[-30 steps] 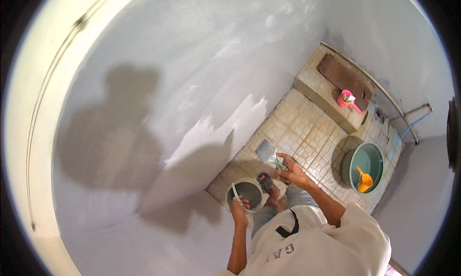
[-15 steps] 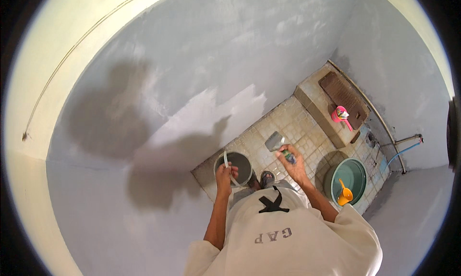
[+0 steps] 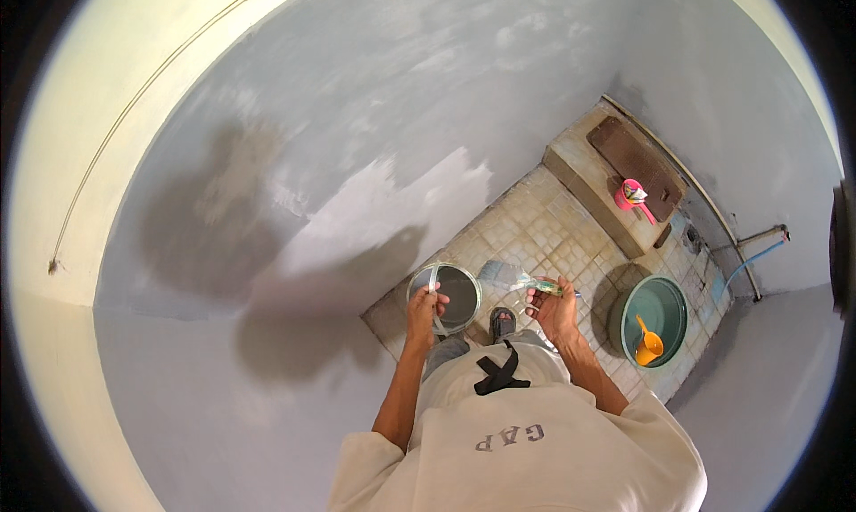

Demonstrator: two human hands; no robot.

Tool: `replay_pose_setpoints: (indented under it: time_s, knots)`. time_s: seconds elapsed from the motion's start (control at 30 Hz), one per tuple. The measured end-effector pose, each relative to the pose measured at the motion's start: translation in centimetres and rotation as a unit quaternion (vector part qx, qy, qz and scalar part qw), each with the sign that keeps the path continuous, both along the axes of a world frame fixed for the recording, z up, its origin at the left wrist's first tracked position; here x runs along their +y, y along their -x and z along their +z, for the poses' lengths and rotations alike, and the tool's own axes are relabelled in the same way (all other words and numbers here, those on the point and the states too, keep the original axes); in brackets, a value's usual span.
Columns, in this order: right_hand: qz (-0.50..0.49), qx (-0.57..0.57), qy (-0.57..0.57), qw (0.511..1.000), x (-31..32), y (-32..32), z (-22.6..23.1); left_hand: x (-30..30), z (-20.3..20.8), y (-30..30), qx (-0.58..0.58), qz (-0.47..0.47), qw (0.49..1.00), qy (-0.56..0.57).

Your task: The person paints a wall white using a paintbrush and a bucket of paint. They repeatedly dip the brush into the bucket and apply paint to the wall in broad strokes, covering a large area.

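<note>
My left hand is closed round the pale strap-like handle of a grey bucket, which hangs beside the wall with its open top facing up. To the right, my right hand holds a wide paintbrush by its greenish handle. Its bristles point left, close to the bucket's right rim but apart from it in this view. The grey wall bears a paler, jagged-edged patch just beyond the bucket.
A green basin stands at right with an orange dipper in it. Behind it, a tiled ledge carries a brown ridged board and a pink dipper with items inside. A blue hose hangs from the right wall's pipe.
The paintbrush has swung from slanting upward to nearly level, its bristles now nearer the bucket. My left hand and the bucket have shifted slightly right in view. The whole view has shifted a little.
</note>
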State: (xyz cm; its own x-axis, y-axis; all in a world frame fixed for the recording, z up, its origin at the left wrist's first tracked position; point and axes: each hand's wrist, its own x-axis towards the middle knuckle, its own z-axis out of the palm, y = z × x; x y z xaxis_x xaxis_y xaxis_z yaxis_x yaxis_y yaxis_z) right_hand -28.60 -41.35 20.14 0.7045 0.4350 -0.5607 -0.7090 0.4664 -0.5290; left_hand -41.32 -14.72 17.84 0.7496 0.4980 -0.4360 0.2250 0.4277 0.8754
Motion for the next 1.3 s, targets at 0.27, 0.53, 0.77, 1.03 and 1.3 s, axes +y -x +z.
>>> replay_pose_setpoints:
  time_s: [0.27, 0.53, 0.77, 1.03, 1.3]
  knots:
    - [-0.075, 0.003, -0.006, 0.997, 2.4, 3.6, -2.1, 2.2, -1.6, -0.5, 0.004, -0.036, 0.998, 0.048]
    - [-0.067, 0.063, 0.047, 0.995, 5.8, 9.8, -3.5, 4.5, -4.1, 1.7, 0.042, -0.038, 0.995, 0.086]
    - [-0.030, 0.095, 0.032, 0.995, 7.4, 13.2, -4.9, 6.4, -4.8, 2.7, 0.084, -0.019, 0.993, 0.083]
    - [-0.052, 0.079, 0.036, 0.995, 7.5, 12.9, -4.2, 6.9, -6.1, 3.6, 0.086, 0.005, 0.991, 0.105]
    - [-0.105, 0.059, 0.027, 0.992, 7.8, 12.3, -5.4, 7.5, -6.1, 4.1, 0.082, -0.016, 0.990, 0.117]
